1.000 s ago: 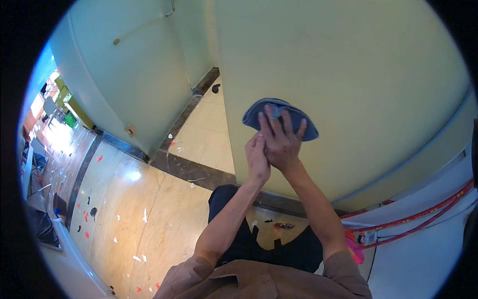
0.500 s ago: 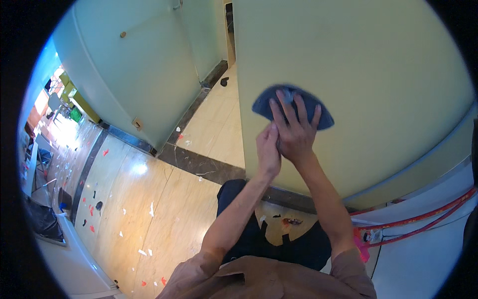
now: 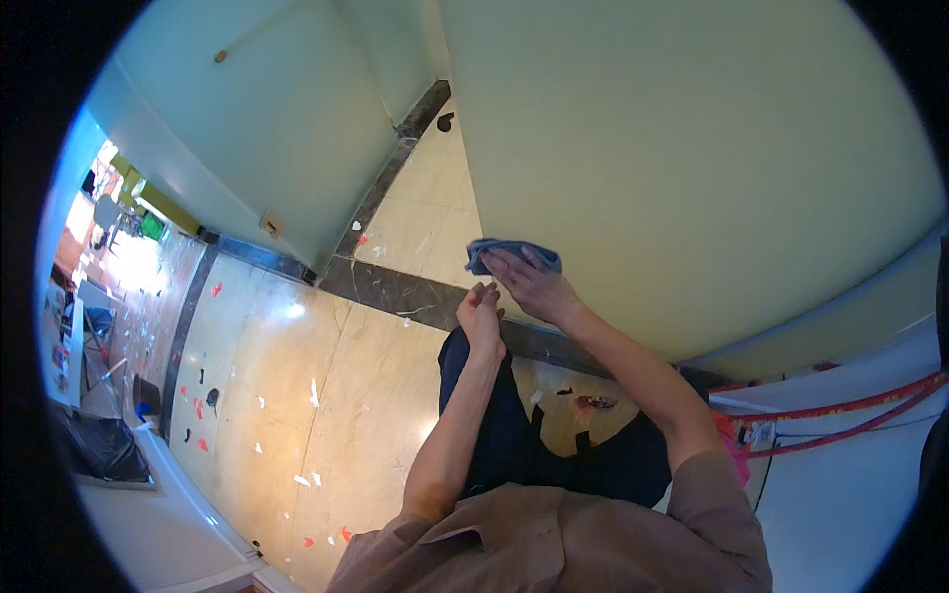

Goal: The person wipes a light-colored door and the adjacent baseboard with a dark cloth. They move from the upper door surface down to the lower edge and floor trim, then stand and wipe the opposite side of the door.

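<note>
My right hand (image 3: 539,287) lies over a folded grey-blue cloth (image 3: 506,245), its fingers pressing it against a pale green panel (image 3: 682,178). The cloth is near the panel's lower left edge. Just below and left of it is my left hand (image 3: 481,316), its fingers curled and drawn together. Whatever those fingers may hold is hidden.
A dark stone strip (image 3: 395,292) crosses the tiled floor (image 3: 366,415), which is strewn with white, red and black scraps. Another pale green panel (image 3: 257,128) stands at left. Red straps (image 3: 840,415) stretch along the right, and a black bag (image 3: 94,445) is at lower left.
My right hand has moved the cloth down and left across the panel, and the cloth looks more bunched. My left hand has moved down and left too. The view has shifted slightly.
</note>
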{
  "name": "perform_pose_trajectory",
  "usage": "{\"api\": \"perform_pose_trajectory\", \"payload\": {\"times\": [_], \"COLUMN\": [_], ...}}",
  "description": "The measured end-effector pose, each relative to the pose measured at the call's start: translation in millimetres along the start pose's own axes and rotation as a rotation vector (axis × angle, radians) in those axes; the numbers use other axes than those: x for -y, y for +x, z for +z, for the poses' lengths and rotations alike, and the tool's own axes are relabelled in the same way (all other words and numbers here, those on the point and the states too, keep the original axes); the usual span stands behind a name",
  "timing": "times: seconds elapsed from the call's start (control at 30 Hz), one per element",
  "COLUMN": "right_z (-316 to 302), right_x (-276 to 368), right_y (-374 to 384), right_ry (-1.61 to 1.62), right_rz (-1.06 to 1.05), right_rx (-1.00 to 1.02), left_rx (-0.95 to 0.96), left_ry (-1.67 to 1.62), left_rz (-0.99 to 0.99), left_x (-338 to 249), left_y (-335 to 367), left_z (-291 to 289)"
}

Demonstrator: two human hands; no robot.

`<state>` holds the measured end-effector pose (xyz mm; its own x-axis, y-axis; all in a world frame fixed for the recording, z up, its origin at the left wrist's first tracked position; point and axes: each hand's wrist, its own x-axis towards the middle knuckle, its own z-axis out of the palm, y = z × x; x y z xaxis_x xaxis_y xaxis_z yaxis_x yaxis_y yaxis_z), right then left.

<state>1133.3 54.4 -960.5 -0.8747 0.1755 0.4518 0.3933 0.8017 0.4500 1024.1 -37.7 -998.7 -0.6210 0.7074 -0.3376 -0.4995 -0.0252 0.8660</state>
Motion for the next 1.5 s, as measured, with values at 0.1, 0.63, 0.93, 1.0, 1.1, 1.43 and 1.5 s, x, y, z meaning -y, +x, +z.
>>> {"api": "perform_pose_trajectory", "payload": {"times": [0.1, 0.63, 0.93, 1.0, 1.1, 1.43, 1.5], "right_z": [30.2, -22.5, 57.7, 43.9, 2.8, -36.7, -23.0], "right_x": [17.3, -17.9, 1.8, -3.9, -23.5, -13.9, -3.8], "right_y": [-36.5, -46.3, -146.8, -185.0, -225.4, -109.4, -79.8], "right_ry": [-0.129, 0.108, 0.213, 0.296, 0.173, -0.024, 0.011], "right_rz": [-0.107, 0.179, -0.007, 0.094, 0.286, 1.389, 1.534], "right_rx": [0.097, -0.125, 0.104, 0.119, 0.138, -0.668, -0.767], "left_rx": [0.016, 0.114, 0.133, 0.167, 0.201, 0.51, 0.487], "left_ry": [0.042, 0.111, 0.158, 0.151, 0.182, 0.364, 0.326], "left_rz": [0.01, -0.131, -0.145, -0.17, -0.234, -0.138, -0.037], "left_x": [12.3, 46.6, 33.9, 40.7, 52.6, 27.0, 21.9], "left_y": [-5.3, -37.1, -41.7, -43.6, -44.0, -73.4, -73.5], "left_z": [-7.0, 18.6, 1.7, -5.6, -14.2, 43.6, 47.0]}}
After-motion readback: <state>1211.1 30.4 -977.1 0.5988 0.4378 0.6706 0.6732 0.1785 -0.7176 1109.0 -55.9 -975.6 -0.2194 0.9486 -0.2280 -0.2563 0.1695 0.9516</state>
